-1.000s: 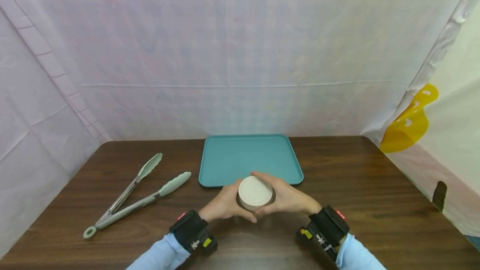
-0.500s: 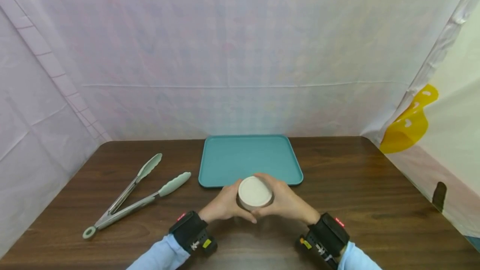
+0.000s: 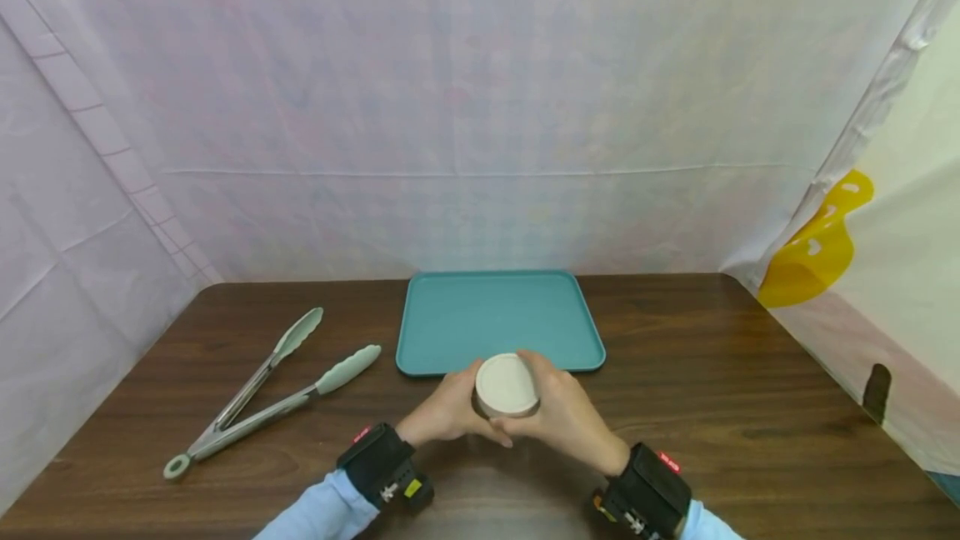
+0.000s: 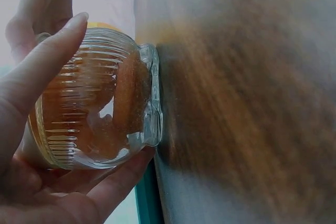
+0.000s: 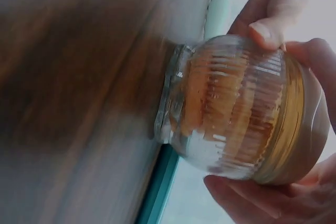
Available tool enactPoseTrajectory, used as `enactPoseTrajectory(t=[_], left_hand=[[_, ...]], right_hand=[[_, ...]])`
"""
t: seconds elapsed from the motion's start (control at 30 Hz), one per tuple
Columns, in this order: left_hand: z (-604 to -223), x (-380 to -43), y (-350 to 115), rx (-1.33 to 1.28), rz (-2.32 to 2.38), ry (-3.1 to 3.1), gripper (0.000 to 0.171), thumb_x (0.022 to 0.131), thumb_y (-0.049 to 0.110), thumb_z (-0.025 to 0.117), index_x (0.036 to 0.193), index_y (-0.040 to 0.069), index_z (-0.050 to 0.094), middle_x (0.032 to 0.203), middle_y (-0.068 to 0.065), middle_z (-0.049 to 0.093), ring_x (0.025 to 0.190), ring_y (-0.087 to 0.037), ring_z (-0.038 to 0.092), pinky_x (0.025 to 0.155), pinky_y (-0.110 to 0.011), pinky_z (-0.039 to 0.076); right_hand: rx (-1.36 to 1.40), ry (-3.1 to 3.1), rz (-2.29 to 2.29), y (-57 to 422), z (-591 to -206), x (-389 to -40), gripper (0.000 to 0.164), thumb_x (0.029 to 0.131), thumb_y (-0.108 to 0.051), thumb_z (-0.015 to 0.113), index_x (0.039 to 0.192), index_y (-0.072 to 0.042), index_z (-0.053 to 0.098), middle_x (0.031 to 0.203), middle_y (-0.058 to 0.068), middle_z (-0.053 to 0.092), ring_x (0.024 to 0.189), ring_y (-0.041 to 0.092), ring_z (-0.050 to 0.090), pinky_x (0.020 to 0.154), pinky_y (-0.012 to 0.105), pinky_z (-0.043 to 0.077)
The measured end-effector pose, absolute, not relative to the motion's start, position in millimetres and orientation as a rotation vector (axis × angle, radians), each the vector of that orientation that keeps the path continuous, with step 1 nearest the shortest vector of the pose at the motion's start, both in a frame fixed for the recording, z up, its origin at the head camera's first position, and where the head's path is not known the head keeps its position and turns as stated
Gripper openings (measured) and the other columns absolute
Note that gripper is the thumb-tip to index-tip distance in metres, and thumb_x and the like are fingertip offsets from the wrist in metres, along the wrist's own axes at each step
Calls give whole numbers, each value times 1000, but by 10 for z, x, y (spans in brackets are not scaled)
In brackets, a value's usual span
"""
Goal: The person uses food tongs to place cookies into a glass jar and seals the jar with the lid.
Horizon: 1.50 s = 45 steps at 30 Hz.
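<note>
A ribbed clear jar stands on the table between both hands, with orange-brown pieces inside. It has a pale lid, seen from above in the head view. My left hand grips the jar from the left, thumb on the near side and fingers behind, as the left wrist view shows. My right hand holds around the lid from the right, its thumb meeting the left thumb at the front. In the right wrist view the right fingers curl about the lid end of the jar.
Just behind the jar lies a teal tray on the dark wooden table. Tongs with pale green tips lie spread apart at the left. Light cloth hangs close behind the table and along both sides.
My right hand has pivoted around the jar's top, its wrist coming nearer to me and its far fingers shifting right. The left hand stays in place.
</note>
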<state>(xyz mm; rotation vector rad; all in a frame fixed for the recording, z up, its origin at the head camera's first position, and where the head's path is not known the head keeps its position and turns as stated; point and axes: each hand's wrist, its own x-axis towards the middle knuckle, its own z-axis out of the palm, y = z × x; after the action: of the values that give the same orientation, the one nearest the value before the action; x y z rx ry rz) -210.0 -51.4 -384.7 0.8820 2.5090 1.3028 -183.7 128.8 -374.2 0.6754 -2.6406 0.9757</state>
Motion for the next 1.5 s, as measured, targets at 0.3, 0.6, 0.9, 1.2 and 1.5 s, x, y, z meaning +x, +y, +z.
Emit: enactPoseTrajectory(t=[0.3,0.6,0.9,1.2,1.5], left_hand=[[-3848,-2103,-513,880,1300,2514,90,58,27,84,131,4,36,121,-12,51,108,-27,50,89,-42,40],[-3847,-2122,-517,878,1307,2483,92,59,26,83,133,5,34,123,-11,49,110,-27,49,90,-43,38],[-3863,-2110,-511,863,1314,2494,91,59,27,83,132,5,35,122,-12,49,110,-28,48,91,-43,38],[-3852,-2100,-506,872,1300,2504,91,59,27,83,131,3,35,123,-13,49,110,-28,49,90,-43,39],[-3842,-2099,-505,874,1295,2494,89,59,27,83,132,7,37,121,-10,49,109,-27,48,93,-49,32]], right_hand=[[854,-2694,1136,1398,-3730,-1928,89,66,-41,76,130,5,35,120,18,50,101,27,54,76,36,48],[1054,-2787,1591,1573,-3693,-2108,97,70,-29,76,143,-22,12,145,10,23,126,28,33,93,38,38],[1044,-2802,1705,1569,-3722,-2147,85,71,-24,76,138,-8,27,125,7,48,110,23,47,86,40,40],[1018,-2768,1497,1554,-3737,-2085,79,70,-33,75,134,-10,34,119,7,54,105,23,52,84,39,43],[946,-2718,1389,1500,-3756,-1992,77,71,-34,74,132,-6,36,118,13,54,103,26,55,81,38,46]])
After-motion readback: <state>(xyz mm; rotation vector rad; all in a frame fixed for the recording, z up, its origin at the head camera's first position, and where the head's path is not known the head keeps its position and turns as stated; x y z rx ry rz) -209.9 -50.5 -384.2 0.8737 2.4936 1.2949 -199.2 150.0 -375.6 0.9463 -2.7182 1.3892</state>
